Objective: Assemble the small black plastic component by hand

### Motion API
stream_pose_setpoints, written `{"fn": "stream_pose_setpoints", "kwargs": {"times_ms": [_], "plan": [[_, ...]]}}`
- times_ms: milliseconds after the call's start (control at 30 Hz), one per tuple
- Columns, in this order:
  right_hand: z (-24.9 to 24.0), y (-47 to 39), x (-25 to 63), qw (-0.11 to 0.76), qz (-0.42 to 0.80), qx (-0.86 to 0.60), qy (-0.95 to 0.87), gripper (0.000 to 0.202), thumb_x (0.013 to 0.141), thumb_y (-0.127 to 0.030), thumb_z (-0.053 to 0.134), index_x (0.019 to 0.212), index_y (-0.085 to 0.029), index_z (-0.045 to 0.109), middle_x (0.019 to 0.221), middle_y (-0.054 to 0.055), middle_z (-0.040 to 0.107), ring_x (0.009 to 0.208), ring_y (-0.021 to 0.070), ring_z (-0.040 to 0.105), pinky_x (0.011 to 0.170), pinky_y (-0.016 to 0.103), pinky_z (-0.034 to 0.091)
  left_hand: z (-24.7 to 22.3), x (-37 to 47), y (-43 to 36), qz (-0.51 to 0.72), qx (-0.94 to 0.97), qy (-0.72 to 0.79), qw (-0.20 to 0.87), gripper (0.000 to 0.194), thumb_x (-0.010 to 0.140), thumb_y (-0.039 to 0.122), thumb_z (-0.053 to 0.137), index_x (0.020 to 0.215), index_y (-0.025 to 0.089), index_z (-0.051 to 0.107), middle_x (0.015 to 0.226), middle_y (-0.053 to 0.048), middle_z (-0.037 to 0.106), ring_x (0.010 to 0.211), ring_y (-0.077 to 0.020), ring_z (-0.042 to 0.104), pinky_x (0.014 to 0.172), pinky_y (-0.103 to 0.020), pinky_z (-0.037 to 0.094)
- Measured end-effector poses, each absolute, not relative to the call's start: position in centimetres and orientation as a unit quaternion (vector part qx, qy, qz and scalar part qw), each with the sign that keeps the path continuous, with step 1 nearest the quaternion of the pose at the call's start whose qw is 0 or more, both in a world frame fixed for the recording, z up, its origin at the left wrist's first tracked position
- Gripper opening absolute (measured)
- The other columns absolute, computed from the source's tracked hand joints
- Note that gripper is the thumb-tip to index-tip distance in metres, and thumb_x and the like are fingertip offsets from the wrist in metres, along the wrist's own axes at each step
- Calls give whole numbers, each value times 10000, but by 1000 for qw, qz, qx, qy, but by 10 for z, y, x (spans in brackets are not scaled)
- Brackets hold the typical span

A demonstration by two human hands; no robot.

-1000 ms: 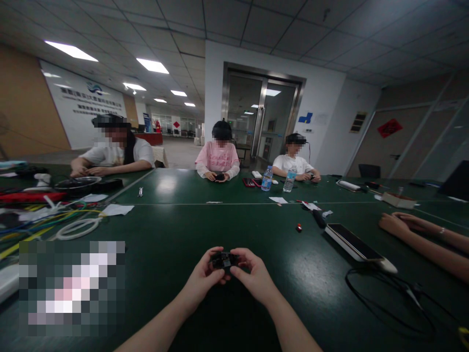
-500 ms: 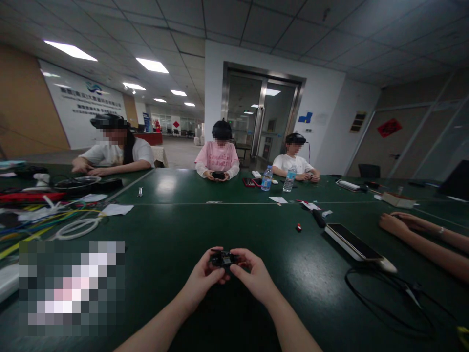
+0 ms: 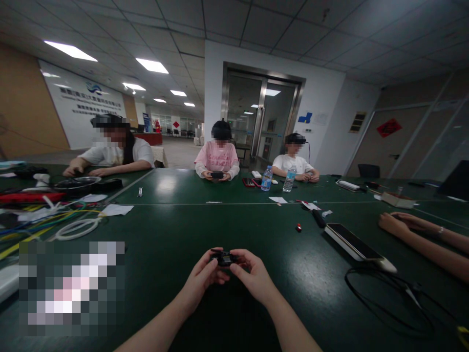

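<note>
A small black device point(image 3: 224, 258) with a lighter patch in its middle is held between my two hands, just above the dark green table point(image 3: 205, 227). My left hand point(image 3: 201, 277) grips its left side, thumb up on the near left part and fingers curled round and below. On the opposite side, my right hand point(image 3: 252, 274) pinches it between thumb and fingers. Much of both ends is covered by my fingers, and its exact kind is too small to make out.
On the right lie a phone on a white base point(image 3: 355, 242), a black cable point(image 3: 388, 305) and a small red item point(image 3: 299, 227). A co-worker's hands point(image 3: 406, 221) rest beyond. Left are tangled cables point(image 3: 78, 227). Bottles point(image 3: 266, 178) and three people are across the table.
My left thumb has moved up onto the device's left part, and the left fingers below have shifted slightly. My right hand stays put. The left co-worker's arm has moved a little leftward.
</note>
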State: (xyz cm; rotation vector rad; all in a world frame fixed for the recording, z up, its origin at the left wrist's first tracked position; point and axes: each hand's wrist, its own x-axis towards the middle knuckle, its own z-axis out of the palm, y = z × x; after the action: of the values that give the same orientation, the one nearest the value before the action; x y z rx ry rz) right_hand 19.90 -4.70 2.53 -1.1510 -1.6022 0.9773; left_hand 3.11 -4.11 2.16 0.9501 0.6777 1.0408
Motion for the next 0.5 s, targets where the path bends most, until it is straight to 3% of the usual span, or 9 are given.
{"fn": "stream_pose_setpoints", "kwargs": {"times_ms": [500], "plan": [[23, -46, 197, 460, 406, -461, -641, 269, 745, -245, 603, 1012, -220, 598, 968, 43, 638, 887, 198, 595, 791, 357, 460, 16, 31, -38, 460, 472, 344, 669, 430, 695, 257, 667, 1080, 197, 486, 826, -31, 655, 666, -164, 637, 634, -306, 478]]}}
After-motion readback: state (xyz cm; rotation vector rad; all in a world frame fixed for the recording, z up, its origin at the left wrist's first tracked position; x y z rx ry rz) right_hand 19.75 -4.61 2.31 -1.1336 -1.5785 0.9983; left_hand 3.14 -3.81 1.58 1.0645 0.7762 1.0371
